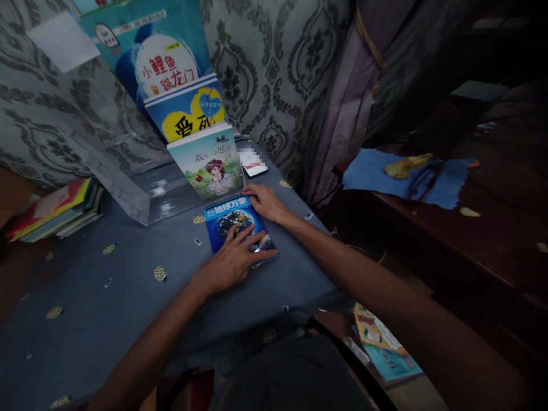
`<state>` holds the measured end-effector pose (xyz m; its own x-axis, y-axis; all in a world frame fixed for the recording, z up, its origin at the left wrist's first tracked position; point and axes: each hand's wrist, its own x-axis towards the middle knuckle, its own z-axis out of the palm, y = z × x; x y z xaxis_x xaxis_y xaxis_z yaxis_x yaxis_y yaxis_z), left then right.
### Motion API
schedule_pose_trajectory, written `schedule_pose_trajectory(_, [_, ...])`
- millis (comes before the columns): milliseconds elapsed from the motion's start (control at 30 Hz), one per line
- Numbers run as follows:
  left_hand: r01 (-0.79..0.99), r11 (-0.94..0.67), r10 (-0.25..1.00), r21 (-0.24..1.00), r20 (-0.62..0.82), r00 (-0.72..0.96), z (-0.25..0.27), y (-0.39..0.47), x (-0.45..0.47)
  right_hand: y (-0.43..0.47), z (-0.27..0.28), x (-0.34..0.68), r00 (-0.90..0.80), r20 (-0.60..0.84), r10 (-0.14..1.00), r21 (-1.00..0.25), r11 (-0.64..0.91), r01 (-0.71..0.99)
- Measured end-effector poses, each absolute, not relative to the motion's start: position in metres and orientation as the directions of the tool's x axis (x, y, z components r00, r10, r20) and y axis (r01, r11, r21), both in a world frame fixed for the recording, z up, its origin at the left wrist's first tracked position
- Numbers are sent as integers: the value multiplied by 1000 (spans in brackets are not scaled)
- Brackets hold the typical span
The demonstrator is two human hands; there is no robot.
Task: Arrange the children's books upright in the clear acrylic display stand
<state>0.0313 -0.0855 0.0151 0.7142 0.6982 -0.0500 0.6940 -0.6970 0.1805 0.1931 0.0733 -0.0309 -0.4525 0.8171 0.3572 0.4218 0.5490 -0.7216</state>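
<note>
Head camera, and 1 blue book (231, 216) lies cover up on the grey-blue tablecloth (128, 314), just in front of a clear stand (139, 208). Left hand (229, 260) rests across the lower half of the cover, palm down, fingers spread wide, lying on the book rather than wrapped round it. And look at the right hand (266, 202), up at the book's top right corner, fingers half curled, tips by the edge; whether they pinch it, I can't tell from here. Behind, books climb in tiers: a pale green book (208, 165) lowest, a blue-and-yellow book (165, 117) above it, a phone-like slab (258, 170) alongside. Over left, a book pile (60, 214); off right, a blue cloth (363, 180) on dark red furniture (492, 245).
</note>
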Motion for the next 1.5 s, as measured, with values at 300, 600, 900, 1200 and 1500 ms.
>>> schedule_pose_trajectory(300, [695, -695, 707, 184, -2, 707, 20, -89, 34, 72, -34, 192, -459, 391, 798, -659, 590, 466])
schedule_pose_trajectory(600, [656, -719, 683, 230, 60, 728, 17, -100, 23, 61, -30, 195, -498, 367, 786, -593, 610, 525])
schedule_pose_trajectory(900, [639, -705, 701, 307, 162, 695, 5, -102, 16, 23, -29, 186, -487, 351, 800, -570, 595, 566])
schedule_pose_trajectory(1200, [609, -730, 680, 309, 247, 690, -5, -101, 15, -30, -29, 217, -542, 347, 765, -403, 644, 650])
schedule_pose_trajectory(1500, [616, -735, 677, 285, 367, 638, -3, -106, 21, -65, -24, 269, -687, 424, 590, -340, 807, 484])
